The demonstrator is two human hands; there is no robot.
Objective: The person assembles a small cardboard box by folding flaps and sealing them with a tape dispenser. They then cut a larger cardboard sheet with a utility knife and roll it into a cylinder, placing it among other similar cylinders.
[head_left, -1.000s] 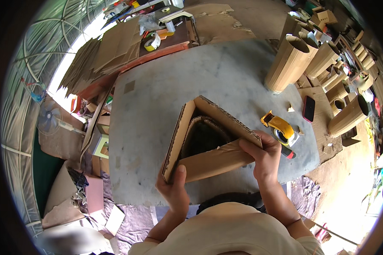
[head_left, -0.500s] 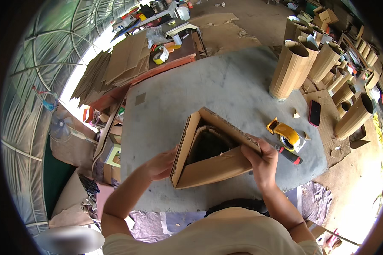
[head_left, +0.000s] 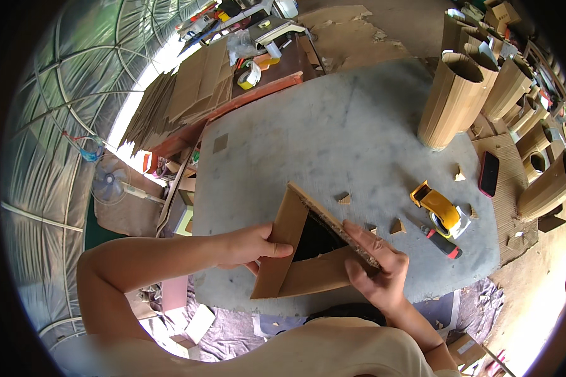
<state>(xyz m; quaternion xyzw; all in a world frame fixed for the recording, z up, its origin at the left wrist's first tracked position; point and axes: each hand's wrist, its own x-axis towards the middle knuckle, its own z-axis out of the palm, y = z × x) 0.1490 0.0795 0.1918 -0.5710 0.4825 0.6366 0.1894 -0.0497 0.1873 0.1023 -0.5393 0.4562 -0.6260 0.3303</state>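
Observation:
Between my hands is a triangular cardboard frame (head_left: 317,274), tilted above the near part of the grey table (head_left: 333,138), with a dark hollow in its middle. My left hand (head_left: 255,245) grips its left side, thumb lying on the upper face and fingers underneath. Along the right side, my right hand (head_left: 380,267) holds the rough cut edge between thumb and fingers. Several small cardboard scraps (head_left: 398,226) lie just beyond the frame. To the right of my right hand are a knife with a red and black handle (head_left: 444,244) and a yellow tape dispenser (head_left: 438,204).
Tall cardboard tubes (head_left: 449,103) stand at the table's far right, with more beyond. A phone (head_left: 489,174) lies near the right edge. On a side table at far left are stacked cardboard sheets (head_left: 195,85) and a tape roll (head_left: 249,75). A fan (head_left: 110,179) stands left.
My left forearm has swung up and outward, and its thumb now lies over the frame's left side. The frame has turned and tilted, uncovering scraps behind it. The whole view has shifted slightly.

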